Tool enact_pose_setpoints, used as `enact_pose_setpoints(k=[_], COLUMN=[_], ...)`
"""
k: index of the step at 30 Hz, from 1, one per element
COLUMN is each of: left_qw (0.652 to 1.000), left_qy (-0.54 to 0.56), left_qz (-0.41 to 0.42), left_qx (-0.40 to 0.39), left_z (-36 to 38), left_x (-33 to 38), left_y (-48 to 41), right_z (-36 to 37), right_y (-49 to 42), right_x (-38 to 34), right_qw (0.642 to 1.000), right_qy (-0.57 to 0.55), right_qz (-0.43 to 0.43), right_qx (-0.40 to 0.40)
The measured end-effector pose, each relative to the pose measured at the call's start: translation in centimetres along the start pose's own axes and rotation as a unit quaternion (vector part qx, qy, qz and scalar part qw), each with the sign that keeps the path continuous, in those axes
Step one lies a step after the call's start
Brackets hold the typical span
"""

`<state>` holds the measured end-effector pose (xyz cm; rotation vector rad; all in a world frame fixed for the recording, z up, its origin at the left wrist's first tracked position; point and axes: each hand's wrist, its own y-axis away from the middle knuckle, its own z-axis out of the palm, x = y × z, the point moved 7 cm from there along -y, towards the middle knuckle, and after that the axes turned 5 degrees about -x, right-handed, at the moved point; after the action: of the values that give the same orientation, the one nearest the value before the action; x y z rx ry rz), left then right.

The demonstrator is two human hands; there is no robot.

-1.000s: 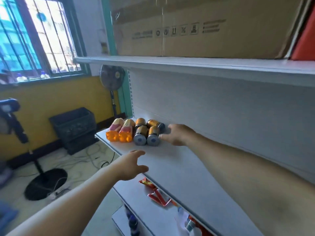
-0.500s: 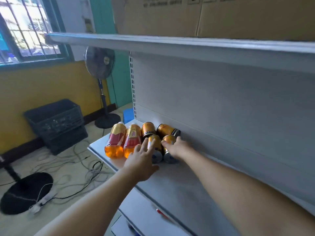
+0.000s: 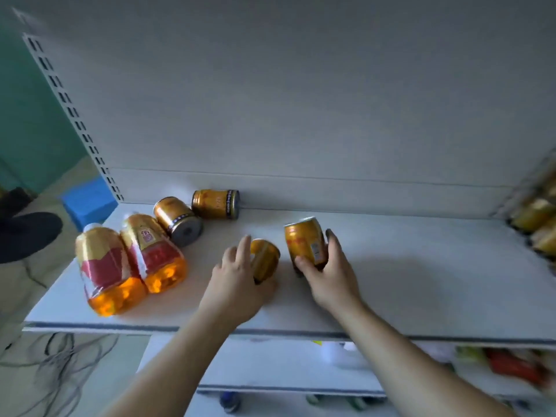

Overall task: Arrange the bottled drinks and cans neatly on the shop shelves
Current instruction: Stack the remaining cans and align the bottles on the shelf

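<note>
On the white shelf (image 3: 421,281), my right hand (image 3: 328,275) grips a gold can (image 3: 305,242) that stands nearly upright. My left hand (image 3: 237,281) is closed around a second gold can (image 3: 264,258), which is tilted on the shelf. Two more gold cans lie on their sides to the left: one (image 3: 177,219) with its base facing me, the other (image 3: 216,204) against the back panel. At the shelf's left end lie two bottles of orange drink with red labels (image 3: 105,269) (image 3: 153,254), side by side.
More gold cans (image 3: 538,218) stand blurred at the right end behind a wire divider. Lower shelves (image 3: 270,368) hold blurred goods. A blue block (image 3: 87,203), a black fan base (image 3: 27,236) and loose cables (image 3: 60,359) lie on the floor to the left.
Both hands have each taken a can from the cluster and drawn it right. The right hand's can now stands nearly upright. The view has swung closer to the shelf.
</note>
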<state>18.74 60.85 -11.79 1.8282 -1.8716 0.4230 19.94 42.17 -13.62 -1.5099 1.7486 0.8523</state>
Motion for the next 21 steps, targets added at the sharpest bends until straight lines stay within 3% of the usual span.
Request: enact_pose_setpoints(k=[2,3,5,8,10,14,16,21], left_qw=[0.999,0.999,0.972,0.837,0.755,0.658,0.628,0.679], left_qy=[-0.024,0.018,0.229,0.542,0.648,0.724,0.741,0.672], left_qz=[0.013,0.005,-0.026,-0.044,-0.024,0.02,0.015,0.049], left_qx=[-0.026,-0.028,-0.039,-0.057,-0.101,-0.206,-0.238,-0.293], left_z=[0.7,0.9,1.6,3.3,4.4,7.4,9.9,16.3], left_x=[1.0,1.3,2.2,6.0,9.7,18.4,23.2,36.1], left_y=[-0.2,-0.2,0.4,2.3,3.3,5.7,7.0,10.4], right_z=[-1.7,-2.4,-3.6,-6.7,-10.0,-18.4,-23.4,-35.6], right_y=[1.1,1.6,2.7,4.5,5.8,9.1,11.1,16.9], right_x=[1.6,2.5,3.8,4.8,5.2,7.2,8.8,13.7], right_qw=[0.993,0.978,0.912,0.811,0.787,0.795,0.807,0.853], right_qy=[-0.105,-0.192,-0.389,-0.564,-0.602,-0.596,-0.581,-0.489], right_qz=[0.052,0.083,0.127,0.153,0.138,0.102,0.069,0.019], right_qx=[0.022,0.028,0.014,-0.005,-0.002,0.044,0.083,0.179])
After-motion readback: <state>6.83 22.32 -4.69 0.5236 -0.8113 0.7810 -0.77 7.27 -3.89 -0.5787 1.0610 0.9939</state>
